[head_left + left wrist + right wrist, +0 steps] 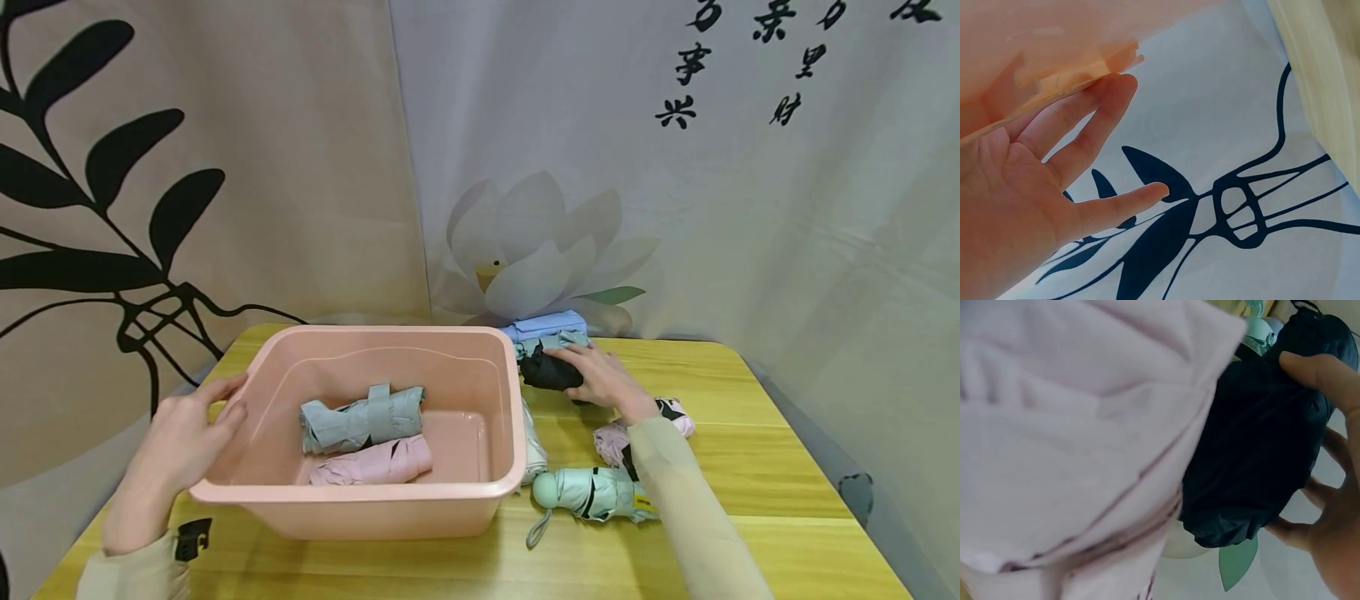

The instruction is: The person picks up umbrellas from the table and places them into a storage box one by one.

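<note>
Right hand (603, 383) grips black bundle (1254, 450): thumb one side, fingers opposite, long axis running between them. Pink bin (360, 493) sits just left of that hand; left hand (180, 433), farther from bundle, holds bin's opposite rim.

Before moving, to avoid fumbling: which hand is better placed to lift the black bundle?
Probably the right hand: it grips the black bundle; the left hand, farther away, holds the pink tub.

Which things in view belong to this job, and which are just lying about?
Seemingly the job:
pink tub
black umbrella in right hand
grey umbrella, pink umbrella inside the tub
green umbrella, other loose umbrellas

Just surroundings:
table
printed curtain
</note>
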`<state>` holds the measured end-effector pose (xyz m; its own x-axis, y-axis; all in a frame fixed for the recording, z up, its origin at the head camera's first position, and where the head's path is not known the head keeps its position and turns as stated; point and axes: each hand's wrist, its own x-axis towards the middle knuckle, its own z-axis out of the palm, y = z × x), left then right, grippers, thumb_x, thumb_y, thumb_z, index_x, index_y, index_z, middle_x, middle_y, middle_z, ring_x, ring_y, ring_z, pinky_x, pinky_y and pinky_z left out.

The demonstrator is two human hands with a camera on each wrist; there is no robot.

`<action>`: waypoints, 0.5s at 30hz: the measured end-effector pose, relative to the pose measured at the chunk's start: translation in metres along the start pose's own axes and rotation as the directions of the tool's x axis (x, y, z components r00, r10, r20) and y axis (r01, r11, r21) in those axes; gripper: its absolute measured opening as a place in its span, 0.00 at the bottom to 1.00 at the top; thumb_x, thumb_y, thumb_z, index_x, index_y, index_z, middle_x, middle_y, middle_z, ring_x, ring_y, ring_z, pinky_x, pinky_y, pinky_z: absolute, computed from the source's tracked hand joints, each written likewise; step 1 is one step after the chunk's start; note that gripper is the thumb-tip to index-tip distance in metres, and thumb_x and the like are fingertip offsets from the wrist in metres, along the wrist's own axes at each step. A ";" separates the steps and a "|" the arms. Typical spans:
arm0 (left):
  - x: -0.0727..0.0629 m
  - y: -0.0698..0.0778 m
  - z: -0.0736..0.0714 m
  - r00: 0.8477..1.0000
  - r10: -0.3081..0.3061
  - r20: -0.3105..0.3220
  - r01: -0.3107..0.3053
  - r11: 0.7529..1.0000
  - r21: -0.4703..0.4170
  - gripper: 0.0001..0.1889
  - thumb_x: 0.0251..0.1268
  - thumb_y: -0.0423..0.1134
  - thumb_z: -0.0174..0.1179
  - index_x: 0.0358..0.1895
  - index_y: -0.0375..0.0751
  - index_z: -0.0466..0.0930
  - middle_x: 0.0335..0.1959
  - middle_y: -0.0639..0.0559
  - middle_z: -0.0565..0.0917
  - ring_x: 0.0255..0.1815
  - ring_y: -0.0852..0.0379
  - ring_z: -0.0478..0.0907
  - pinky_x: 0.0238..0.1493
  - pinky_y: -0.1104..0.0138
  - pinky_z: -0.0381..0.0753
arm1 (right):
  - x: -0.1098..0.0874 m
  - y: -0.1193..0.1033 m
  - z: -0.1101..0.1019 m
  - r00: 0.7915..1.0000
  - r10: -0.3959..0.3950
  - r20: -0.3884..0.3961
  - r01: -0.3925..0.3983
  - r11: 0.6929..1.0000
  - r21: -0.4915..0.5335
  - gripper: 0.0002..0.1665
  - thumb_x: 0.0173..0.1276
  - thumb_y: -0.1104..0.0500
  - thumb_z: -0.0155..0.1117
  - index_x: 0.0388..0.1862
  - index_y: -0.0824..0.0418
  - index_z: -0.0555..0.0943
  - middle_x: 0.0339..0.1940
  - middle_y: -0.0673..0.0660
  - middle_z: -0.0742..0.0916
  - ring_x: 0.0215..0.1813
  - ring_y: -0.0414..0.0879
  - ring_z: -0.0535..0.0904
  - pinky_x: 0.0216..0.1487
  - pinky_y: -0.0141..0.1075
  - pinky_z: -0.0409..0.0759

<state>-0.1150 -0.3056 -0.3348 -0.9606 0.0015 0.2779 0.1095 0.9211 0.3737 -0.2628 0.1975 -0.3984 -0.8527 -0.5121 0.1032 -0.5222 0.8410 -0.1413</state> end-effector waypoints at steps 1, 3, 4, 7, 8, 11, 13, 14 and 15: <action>0.000 0.000 0.000 1.000 0.001 -0.001 -0.001 1.000 0.001 0.24 0.70 0.40 0.47 0.63 0.28 0.69 0.45 0.29 0.81 0.12 0.60 0.59 0.16 0.68 0.59 | 0.000 0.000 0.000 1.000 0.003 -0.009 -0.003 1.000 -0.002 0.43 0.56 0.56 0.72 0.70 0.49 0.66 0.68 0.62 0.74 0.66 0.69 0.68 0.55 0.68 0.70; 0.000 0.000 0.000 1.000 0.002 -0.003 -0.002 1.000 0.001 0.24 0.70 0.40 0.47 0.63 0.28 0.69 0.43 0.29 0.81 0.12 0.60 0.59 0.16 0.68 0.59 | 0.000 -0.001 -0.001 0.999 0.009 -0.031 -0.010 1.000 -0.014 0.43 0.56 0.55 0.73 0.71 0.47 0.66 0.69 0.61 0.74 0.66 0.67 0.69 0.55 0.67 0.71; 0.000 0.000 0.000 1.000 0.004 -0.005 -0.004 1.000 0.001 0.23 0.69 0.40 0.48 0.63 0.28 0.69 0.43 0.30 0.81 0.13 0.60 0.59 0.16 0.68 0.59 | 0.000 -0.001 -0.002 0.999 0.011 -0.041 -0.012 1.000 -0.024 0.44 0.56 0.55 0.73 0.71 0.46 0.65 0.69 0.61 0.74 0.65 0.67 0.69 0.55 0.66 0.71; 0.000 0.001 0.000 1.000 0.011 -0.012 -0.011 1.000 0.001 0.23 0.69 0.39 0.48 0.62 0.27 0.69 0.42 0.30 0.81 0.12 0.60 0.59 0.16 0.68 0.59 | 0.000 -0.003 -0.003 0.997 0.012 -0.074 -0.016 0.998 -0.052 0.45 0.56 0.54 0.72 0.72 0.45 0.64 0.68 0.60 0.74 0.63 0.64 0.70 0.54 0.64 0.73; 0.000 0.001 0.000 1.000 0.013 -0.014 -0.013 1.000 0.000 0.23 0.69 0.39 0.48 0.62 0.27 0.69 0.44 0.29 0.81 0.13 0.60 0.59 0.16 0.68 0.59 | 0.000 -0.004 -0.004 0.996 0.012 -0.084 -0.017 0.998 -0.061 0.45 0.57 0.53 0.72 0.72 0.44 0.64 0.68 0.60 0.75 0.62 0.63 0.71 0.53 0.63 0.73; 0.001 0.001 -0.001 1.000 0.018 -0.017 -0.018 1.000 0.001 0.23 0.69 0.39 0.48 0.62 0.28 0.70 0.43 0.29 0.81 0.12 0.60 0.59 0.16 0.69 0.58 | -0.001 -0.005 -0.007 0.993 0.011 -0.115 -0.019 0.997 -0.073 0.44 0.56 0.53 0.72 0.71 0.44 0.64 0.67 0.59 0.75 0.59 0.62 0.72 0.51 0.62 0.74; 0.001 0.001 -0.001 1.000 0.018 -0.015 -0.018 1.000 0.001 0.23 0.69 0.39 0.48 0.62 0.28 0.70 0.45 0.29 0.81 0.13 0.60 0.59 0.16 0.69 0.58 | 0.000 -0.006 -0.009 0.991 0.008 -0.137 -0.020 0.996 -0.086 0.44 0.56 0.53 0.72 0.71 0.45 0.65 0.66 0.59 0.76 0.59 0.61 0.72 0.51 0.62 0.75; 0.001 0.001 -0.001 1.000 0.014 -0.013 -0.014 1.000 0.001 0.23 0.69 0.39 0.48 0.62 0.28 0.70 0.45 0.29 0.81 0.13 0.60 0.59 0.17 0.69 0.58 | 0.000 -0.006 -0.010 0.989 0.006 -0.147 -0.020 0.996 -0.093 0.43 0.56 0.53 0.72 0.71 0.45 0.66 0.66 0.58 0.77 0.59 0.61 0.72 0.51 0.62 0.75; 0.001 0.001 -0.002 1.000 0.013 -0.012 -0.013 1.000 0.002 0.23 0.69 0.39 0.48 0.62 0.28 0.70 0.44 0.29 0.81 0.13 0.60 0.59 0.17 0.69 0.58 | 0.000 -0.006 -0.011 0.988 0.004 -0.157 -0.020 0.995 -0.101 0.43 0.56 0.53 0.72 0.70 0.45 0.66 0.65 0.58 0.77 0.59 0.61 0.73 0.51 0.62 0.75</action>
<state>-0.1152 -0.3050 -0.3326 -0.9561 0.0085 0.2929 0.1210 0.9218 0.3682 -0.2595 0.1942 -0.3870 -0.8417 -0.4754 0.2559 -0.5012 0.8643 -0.0426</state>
